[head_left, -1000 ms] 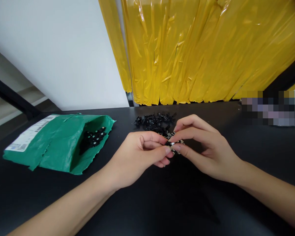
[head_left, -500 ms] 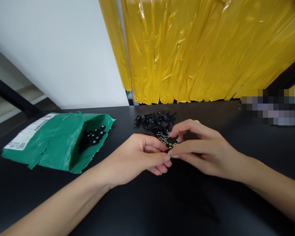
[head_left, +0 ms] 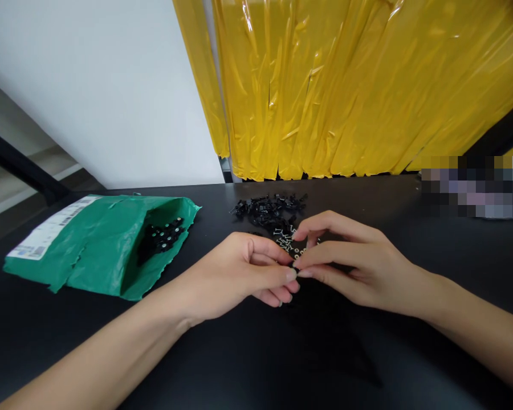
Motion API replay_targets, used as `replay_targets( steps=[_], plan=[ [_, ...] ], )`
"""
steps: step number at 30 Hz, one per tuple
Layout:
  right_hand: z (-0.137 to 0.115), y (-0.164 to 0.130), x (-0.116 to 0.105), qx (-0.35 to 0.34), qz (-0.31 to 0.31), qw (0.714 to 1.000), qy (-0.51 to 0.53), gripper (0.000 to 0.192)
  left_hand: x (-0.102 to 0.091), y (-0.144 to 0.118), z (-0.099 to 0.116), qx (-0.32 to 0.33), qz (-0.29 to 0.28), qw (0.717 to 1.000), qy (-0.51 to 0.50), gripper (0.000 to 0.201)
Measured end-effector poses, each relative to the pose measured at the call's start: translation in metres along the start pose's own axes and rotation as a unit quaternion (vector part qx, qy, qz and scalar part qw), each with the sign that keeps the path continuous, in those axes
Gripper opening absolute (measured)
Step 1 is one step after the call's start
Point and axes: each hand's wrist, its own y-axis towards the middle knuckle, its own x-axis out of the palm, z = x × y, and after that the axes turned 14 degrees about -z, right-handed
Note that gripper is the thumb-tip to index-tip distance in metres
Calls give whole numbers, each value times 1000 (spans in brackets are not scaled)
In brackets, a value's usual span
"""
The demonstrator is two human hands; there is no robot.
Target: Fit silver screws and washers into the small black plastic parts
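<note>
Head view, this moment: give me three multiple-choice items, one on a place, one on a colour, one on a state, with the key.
1. Where does the loose pile of black parts lie?
A. inside the bag
B. on the black table, beyond the hands
C. left of the bag

2. What colour is the torn bag?
A. green
B. yellow
C. white

3. How do the left hand and right hand stand?
A. flat on the table
B. far apart
C. fingertips meeting in a pinch

B, the pile sits past the fingers; A, green plastic; C, the thumbs and forefingers touch.
</note>
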Motion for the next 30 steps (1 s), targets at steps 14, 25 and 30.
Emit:
replay_targets(
  steps=[14, 25, 30],
  plan=[
    [2, -1, 0, -3, -11, 999, 33, 21, -1, -1, -2, 0, 3, 1000, 6, 15],
    [3, 0, 0, -13, -7, 1000, -13, 16, -1, 1, -1, -7, 0, 1000, 10, 13],
    [2, 1, 0, -7, -5, 1000, -30, 10, -1, 0, 0, -15, -4, 1000, 7, 12]
  ],
)
